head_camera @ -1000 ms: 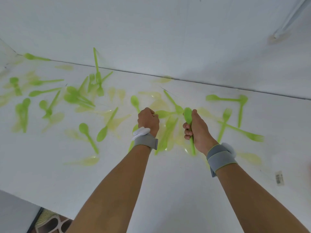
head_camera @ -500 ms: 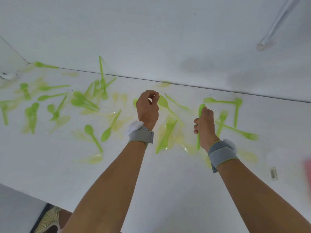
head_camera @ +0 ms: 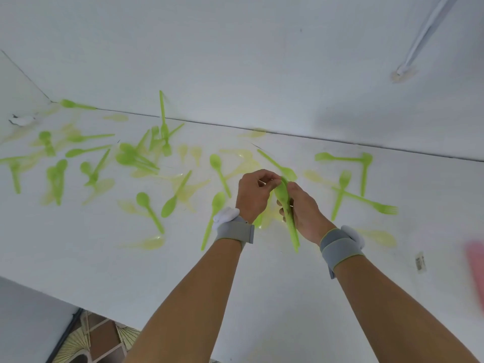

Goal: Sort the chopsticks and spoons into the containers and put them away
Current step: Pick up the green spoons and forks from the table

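Several bright green plastic spoons and forks lie scattered over a white table [head_camera: 262,284], mixed with pale yellow translucent ones. My right hand [head_camera: 301,210] grips a small bunch of green spoons [head_camera: 286,205], bowls up and handles pointing down toward me. My left hand [head_camera: 255,193] is raised beside it, its fingertips pinching the bowl end of that bunch. A green spoon [head_camera: 213,218] lies on the table just left of my left wrist. Two green forks [head_camera: 366,200] lie crossed to the right. No chopsticks or containers are visible.
The table meets a white wall along its far edge. A pink blurred object [head_camera: 475,260] shows at the right edge, with a barcode sticker [head_camera: 420,262] near it. Patterned floor [head_camera: 99,341] shows past the table's near-left corner. A white pipe [head_camera: 424,35] runs down the wall.
My left hand lifted a green spoon from the table and brought it right, to the spoons in my right hand. The two hands now meet above the table.
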A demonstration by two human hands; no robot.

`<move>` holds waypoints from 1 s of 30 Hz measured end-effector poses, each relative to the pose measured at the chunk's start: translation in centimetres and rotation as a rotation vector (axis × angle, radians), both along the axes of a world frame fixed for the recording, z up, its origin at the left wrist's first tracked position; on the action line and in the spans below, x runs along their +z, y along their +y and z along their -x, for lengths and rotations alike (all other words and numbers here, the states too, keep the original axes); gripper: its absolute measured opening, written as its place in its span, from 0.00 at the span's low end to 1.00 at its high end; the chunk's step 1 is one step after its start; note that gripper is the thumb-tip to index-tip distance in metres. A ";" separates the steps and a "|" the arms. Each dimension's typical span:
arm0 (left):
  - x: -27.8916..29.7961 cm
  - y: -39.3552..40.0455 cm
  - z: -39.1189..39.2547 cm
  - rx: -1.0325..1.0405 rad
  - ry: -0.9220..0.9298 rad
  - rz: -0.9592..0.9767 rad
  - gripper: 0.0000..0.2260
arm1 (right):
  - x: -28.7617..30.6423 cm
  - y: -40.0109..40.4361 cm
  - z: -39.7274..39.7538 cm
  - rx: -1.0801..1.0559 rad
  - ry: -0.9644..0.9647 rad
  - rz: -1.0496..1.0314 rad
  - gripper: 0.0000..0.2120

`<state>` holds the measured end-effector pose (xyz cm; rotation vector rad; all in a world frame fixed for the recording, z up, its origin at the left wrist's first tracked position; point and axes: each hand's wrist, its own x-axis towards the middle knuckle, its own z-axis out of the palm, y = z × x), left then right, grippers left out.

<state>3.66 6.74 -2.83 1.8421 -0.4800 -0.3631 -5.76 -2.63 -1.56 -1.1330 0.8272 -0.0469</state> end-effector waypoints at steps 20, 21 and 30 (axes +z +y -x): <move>-3.9 7.3 -2.6 0.394 -0.122 -0.419 0.11 | -1.3 3.3 -2.0 0.112 0.097 -0.064 0.12; -4.4 8.1 -2.9 0.383 -0.113 -0.478 0.12 | -1.4 3.6 -2.1 0.120 0.099 -0.068 0.12; -5.0 9.3 -2.8 0.407 -0.011 -0.553 0.08 | -2.3 5.3 -3.3 0.172 0.092 -0.083 0.17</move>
